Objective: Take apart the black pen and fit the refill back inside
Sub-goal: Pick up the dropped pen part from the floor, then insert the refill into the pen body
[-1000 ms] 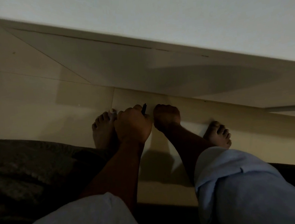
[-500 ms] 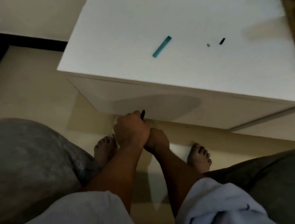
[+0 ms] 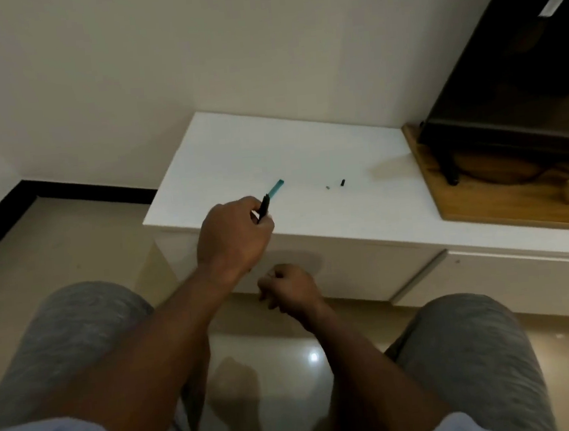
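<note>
Pen (image 3: 264,207) largely hidden in left hand (image 3: 233,240)

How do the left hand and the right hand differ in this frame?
The left hand grips the black pen; the right hand has curled fingers, and whether it holds anything cannot be told. The left hand is up at the top edge of the white cabinet; the right hand is lower, before its front panel. Both have curled fingers.
</note>
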Available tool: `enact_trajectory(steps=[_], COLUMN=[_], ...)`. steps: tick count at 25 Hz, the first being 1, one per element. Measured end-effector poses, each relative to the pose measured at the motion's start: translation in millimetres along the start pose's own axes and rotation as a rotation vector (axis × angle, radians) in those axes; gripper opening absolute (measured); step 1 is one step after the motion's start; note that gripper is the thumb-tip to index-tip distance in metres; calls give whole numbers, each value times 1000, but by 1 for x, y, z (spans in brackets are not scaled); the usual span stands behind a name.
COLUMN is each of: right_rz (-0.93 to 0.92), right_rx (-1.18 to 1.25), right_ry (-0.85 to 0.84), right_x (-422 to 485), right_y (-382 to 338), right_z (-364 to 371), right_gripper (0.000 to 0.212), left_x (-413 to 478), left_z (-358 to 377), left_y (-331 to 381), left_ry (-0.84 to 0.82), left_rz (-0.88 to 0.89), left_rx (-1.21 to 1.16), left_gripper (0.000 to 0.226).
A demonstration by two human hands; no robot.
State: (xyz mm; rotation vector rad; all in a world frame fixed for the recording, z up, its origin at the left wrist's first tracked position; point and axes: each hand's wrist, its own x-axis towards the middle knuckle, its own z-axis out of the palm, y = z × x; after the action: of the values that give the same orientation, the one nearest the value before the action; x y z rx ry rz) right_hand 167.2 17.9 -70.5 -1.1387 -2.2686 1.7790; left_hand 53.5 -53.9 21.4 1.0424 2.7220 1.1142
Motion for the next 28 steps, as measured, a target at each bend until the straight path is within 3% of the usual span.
enact_trajectory(steps=[8,15,21,28], right_rz=[-213,-261,-245,-251], right_rx=[412,553,566,624], right_ry=[5,-12,77,116], right_x=[-5,43,72,77], right_y=[-101,-135,-129,-125], right_z=[-80,-118,-127,-133], right_gripper=[8,14,34,30], left_x=[65,83,95,101], left_z=[-36,-11,14,24], left_y=[17,-9,8,9], left_ry=[61,51,51,106], left_rz=[61,-127,30,168], left_rx=[-223,-392,-311,-221], left_gripper=[18,11,13,31])
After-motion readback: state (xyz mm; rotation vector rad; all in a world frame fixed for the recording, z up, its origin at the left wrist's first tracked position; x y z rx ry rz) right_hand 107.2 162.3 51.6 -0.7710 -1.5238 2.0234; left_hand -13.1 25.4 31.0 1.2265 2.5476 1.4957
